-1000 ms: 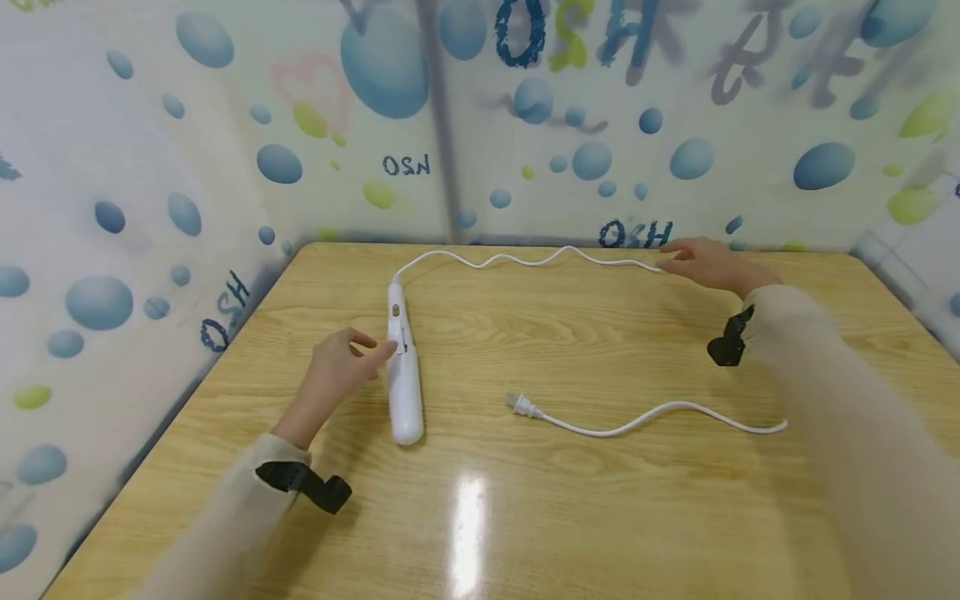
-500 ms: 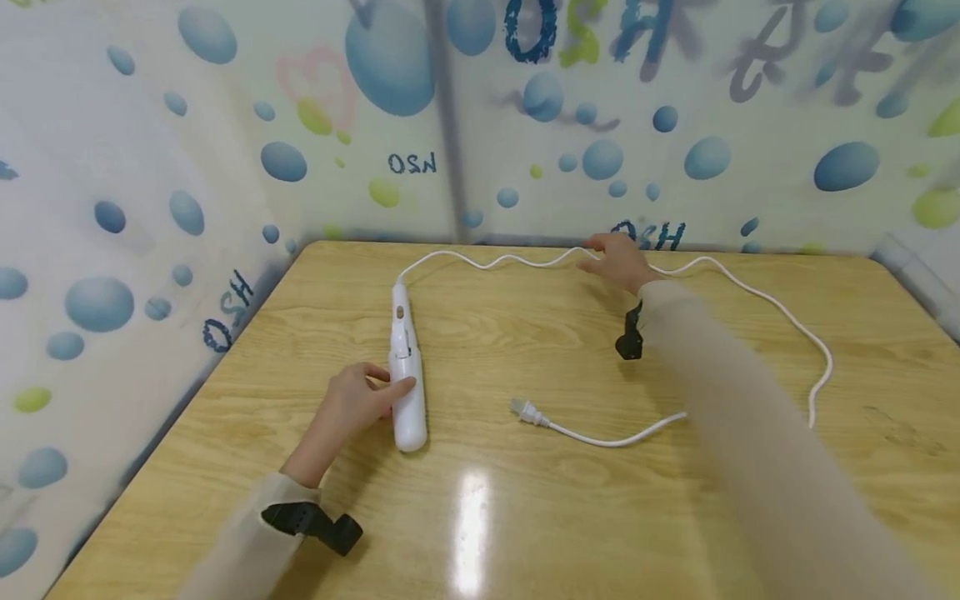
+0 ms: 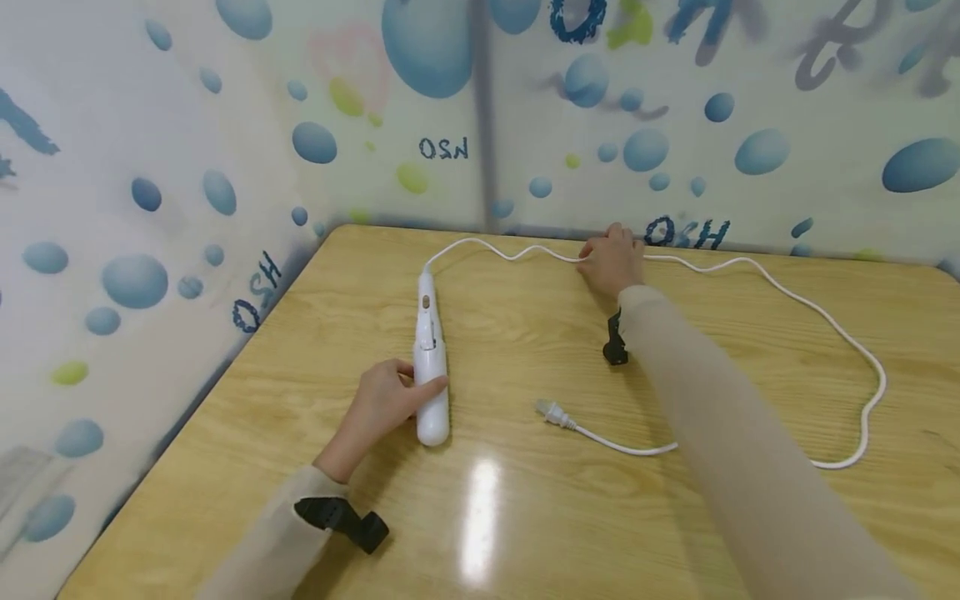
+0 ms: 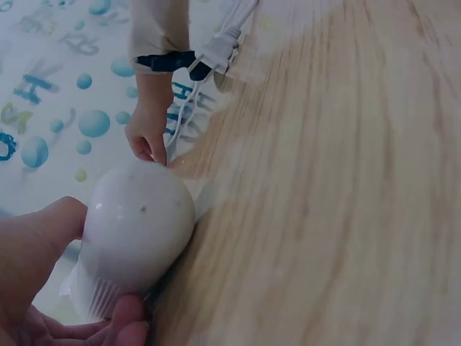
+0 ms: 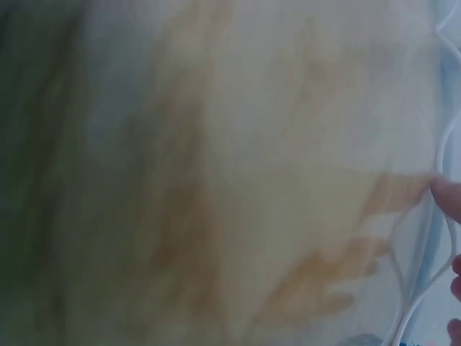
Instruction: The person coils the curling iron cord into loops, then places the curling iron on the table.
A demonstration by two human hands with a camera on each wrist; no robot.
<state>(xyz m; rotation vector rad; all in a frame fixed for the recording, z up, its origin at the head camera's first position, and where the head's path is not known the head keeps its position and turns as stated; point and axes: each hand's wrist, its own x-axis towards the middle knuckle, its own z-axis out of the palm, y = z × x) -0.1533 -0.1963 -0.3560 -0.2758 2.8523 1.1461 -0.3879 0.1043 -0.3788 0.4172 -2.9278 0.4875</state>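
Observation:
A white hair styling iron (image 3: 432, 358) lies on the wooden table, rounded thick end toward me. My left hand (image 3: 386, 400) grips that thick end from the left, thumb over the top and fingers at the far side. In the left wrist view, the iron's round end (image 4: 140, 216) sits between thumb and fingers. From its narrow end a white cord (image 3: 495, 246) runs along the table's back edge. My right hand (image 3: 617, 260) pinches this cord near the wall; in the right wrist view only its fingertips (image 5: 448, 198) show by the cord.
Beyond the right hand the cord loops round the right side and passes behind the forearm. Its two-pin plug (image 3: 555, 413) lies mid-table. A printed wall covering (image 3: 525, 150) rises behind and to the left of the table (image 3: 495, 333).
My right hand has moved left along the cord, and more cord now shows on the right. The left hand has slid toward me down the iron and taken hold of its thick end.

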